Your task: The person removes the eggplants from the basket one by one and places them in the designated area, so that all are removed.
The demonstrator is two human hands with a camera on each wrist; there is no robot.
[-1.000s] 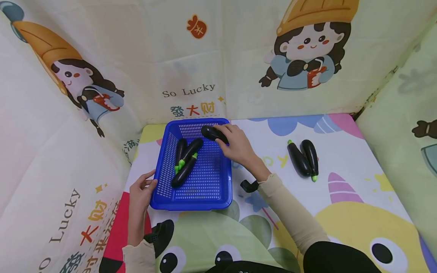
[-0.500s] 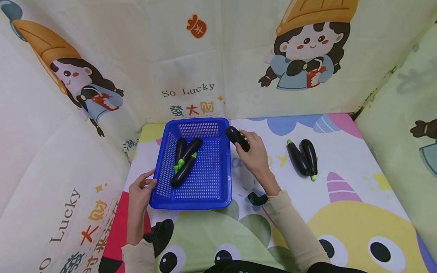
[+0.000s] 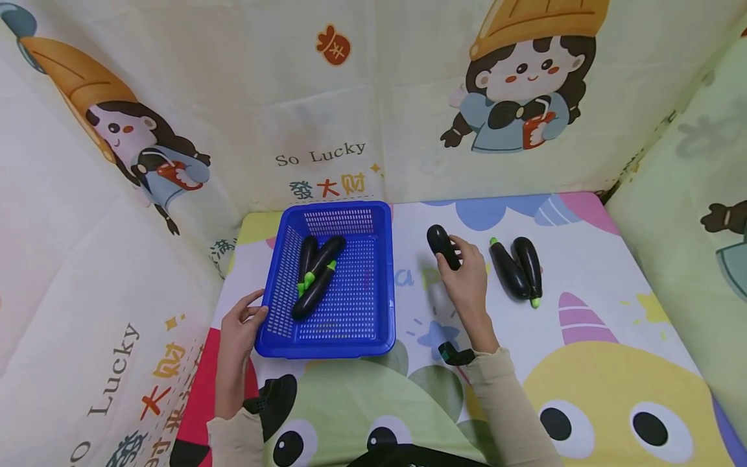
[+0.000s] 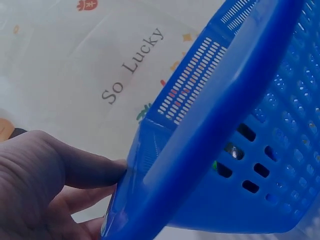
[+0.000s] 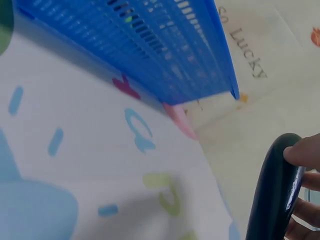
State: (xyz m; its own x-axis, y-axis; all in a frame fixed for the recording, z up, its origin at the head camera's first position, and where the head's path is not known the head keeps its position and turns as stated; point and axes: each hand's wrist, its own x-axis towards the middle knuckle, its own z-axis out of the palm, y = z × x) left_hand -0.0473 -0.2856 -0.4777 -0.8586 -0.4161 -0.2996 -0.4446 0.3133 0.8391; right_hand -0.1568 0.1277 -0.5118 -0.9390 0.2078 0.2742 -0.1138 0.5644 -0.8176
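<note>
My right hand [image 3: 467,282] grips a dark toy eggplant [image 3: 443,246] above the mat, between the blue basket [image 3: 373,334] and two more eggplants [image 3: 518,270] lying side by side to its right. The right wrist view shows my fingers [image 5: 302,152] curled on that glossy eggplant [image 5: 274,195], with the basket wall [image 5: 165,55] behind. Three eggplants [image 3: 315,272] with green stems lie inside the basket at its left. My left hand [image 3: 240,324] holds the basket's front left corner, its fingertips [image 4: 107,170] against the rim [image 4: 200,150].
Printed cloth walls [image 3: 327,117] with cartoon figures close in the back, left and right sides. The cartoon play mat [image 3: 583,324] covers the surface. A black wrist strap [image 3: 455,355] sits on my right wrist.
My right hand has carried the eggplant out of the basket's far corner and rightward over the mat, toward the two loose eggplants. The left hand and basket have stayed put.
</note>
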